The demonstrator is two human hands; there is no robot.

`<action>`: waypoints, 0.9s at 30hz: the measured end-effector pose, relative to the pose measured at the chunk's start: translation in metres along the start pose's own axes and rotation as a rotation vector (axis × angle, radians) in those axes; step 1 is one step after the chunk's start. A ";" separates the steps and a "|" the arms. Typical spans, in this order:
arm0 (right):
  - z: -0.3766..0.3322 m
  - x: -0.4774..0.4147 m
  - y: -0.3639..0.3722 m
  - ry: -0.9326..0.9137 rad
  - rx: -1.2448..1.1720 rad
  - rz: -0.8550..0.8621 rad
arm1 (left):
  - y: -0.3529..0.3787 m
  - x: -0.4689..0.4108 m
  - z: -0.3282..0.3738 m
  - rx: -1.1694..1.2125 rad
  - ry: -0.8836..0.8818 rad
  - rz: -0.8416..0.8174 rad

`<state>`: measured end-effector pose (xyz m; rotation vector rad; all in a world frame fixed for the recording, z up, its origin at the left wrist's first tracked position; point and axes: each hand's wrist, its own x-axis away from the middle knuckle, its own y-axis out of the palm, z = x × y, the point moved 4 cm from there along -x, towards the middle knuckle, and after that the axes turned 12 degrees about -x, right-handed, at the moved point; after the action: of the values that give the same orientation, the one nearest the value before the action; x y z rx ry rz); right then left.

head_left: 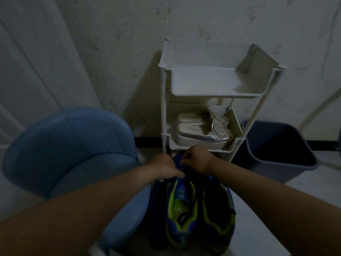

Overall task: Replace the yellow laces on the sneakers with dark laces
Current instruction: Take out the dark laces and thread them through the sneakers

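Two blue sneakers with yellow-green lining stand side by side on the floor, heels toward me: the left sneaker (180, 206) and the right sneaker (218, 211). Both of my hands are over the lacing area of the left sneaker. My left hand (164, 169) grips the shoe's front from the left, thumb lying across it. My right hand (196, 159) has its fingers curled and pinches what looks like a lace just above the shoe. The dim light hides the lace's colour and path. A dark strand (181, 218) lies inside the left sneaker.
A white tiered rack (203, 93) stands against the wall just beyond the sneakers, with silver sandals (201, 130) on its middle shelf. A blue upholstered chair (73, 154) is at my left. A dark bin (276, 150) sits on the right.
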<state>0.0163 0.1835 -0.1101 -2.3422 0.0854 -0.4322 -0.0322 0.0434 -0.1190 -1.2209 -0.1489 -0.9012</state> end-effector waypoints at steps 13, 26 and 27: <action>-0.004 0.006 0.020 0.021 0.156 0.040 | 0.010 0.003 -0.009 0.263 -0.027 0.103; -0.008 0.011 0.028 0.017 0.278 0.119 | 0.012 0.004 -0.012 0.359 -0.025 0.034; -0.009 0.012 0.029 0.005 0.278 0.122 | 0.012 0.004 -0.012 0.365 -0.024 0.033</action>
<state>0.0261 0.1539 -0.1203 -2.0501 0.1596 -0.3640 -0.0259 0.0314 -0.1308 -0.8919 -0.2985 -0.7894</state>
